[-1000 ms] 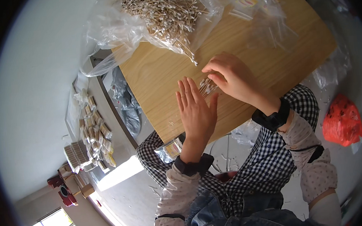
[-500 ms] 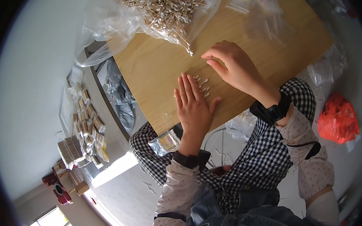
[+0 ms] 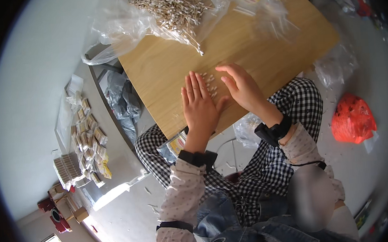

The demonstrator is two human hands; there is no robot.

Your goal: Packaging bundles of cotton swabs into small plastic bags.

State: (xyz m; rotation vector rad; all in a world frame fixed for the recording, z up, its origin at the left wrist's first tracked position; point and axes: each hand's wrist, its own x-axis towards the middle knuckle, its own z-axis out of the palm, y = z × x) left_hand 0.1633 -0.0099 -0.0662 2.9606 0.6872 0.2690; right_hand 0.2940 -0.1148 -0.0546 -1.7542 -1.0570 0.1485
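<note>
My left hand (image 3: 199,106) lies flat with fingers stretched over a small row of cotton swabs (image 3: 210,84) on the wooden table (image 3: 270,52). Their white tips stick out past its index finger, while the rest of them is hidden beneath the palm. Just right of those tips hovers my right hand (image 3: 244,87), fingers curved and thumb apart, with nothing seen in it. Beyond both hands a big heap of cotton swabs (image 3: 168,8) rests on an opened see-through plastic bag (image 3: 127,29). A small packet of swabs (image 3: 173,145) is by my left wrist at the table's near edge.
See-through bags (image 3: 272,14) lie at the table's far right. To the left, many small packets (image 3: 87,142) are piled beyond grey plastic bags (image 3: 123,101). A red plastic bag (image 3: 353,119) sits on the floor at right. My checkered knees are under the near edge.
My right hand has come nearer, closer to the swab tips beside my left hand. The left hand stays flat on the swabs. The whole view has shifted slightly.
</note>
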